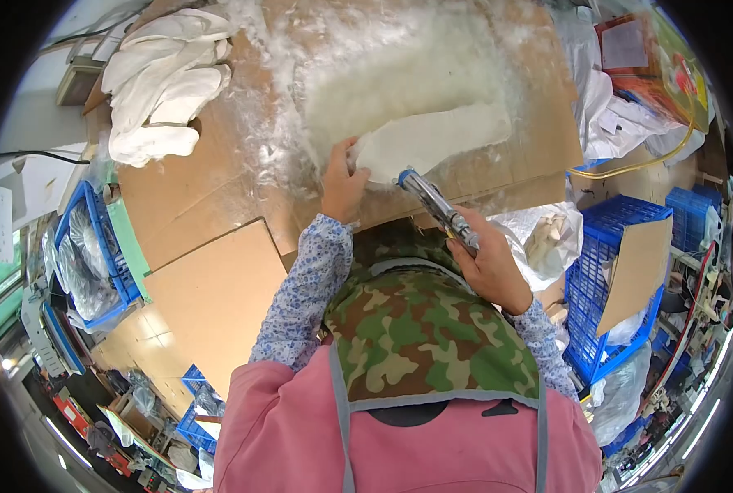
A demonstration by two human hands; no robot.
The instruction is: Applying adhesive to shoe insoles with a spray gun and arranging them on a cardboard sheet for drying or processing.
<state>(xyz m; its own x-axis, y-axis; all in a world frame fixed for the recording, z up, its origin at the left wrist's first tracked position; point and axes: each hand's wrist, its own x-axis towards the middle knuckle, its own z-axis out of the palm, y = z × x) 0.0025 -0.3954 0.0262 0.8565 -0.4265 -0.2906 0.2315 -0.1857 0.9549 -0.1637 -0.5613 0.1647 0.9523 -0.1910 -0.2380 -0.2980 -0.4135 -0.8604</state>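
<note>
My left hand [343,182] holds the left end of a long, flat white sole-shaped piece [436,140], its thumb and forefinger at the edge. The piece lies on cardboard [235,177] dusted with white fluff [407,78]. My right hand [491,261] is closed around a silver tubular tool [436,204] with a blue ring at its tip. That tip points up and left, close to the near edge of the white piece; whether it touches cannot be made out. Several similar white pieces [169,78] are heaped at the far left.
Blue plastic crates stand at the left [116,246] and right [605,279], the right one with a cardboard flap [638,275]. White plastic bags [601,107] and a yellow hose [654,160] lie at the far right. Another cardboard sheet [214,279] is at the near left.
</note>
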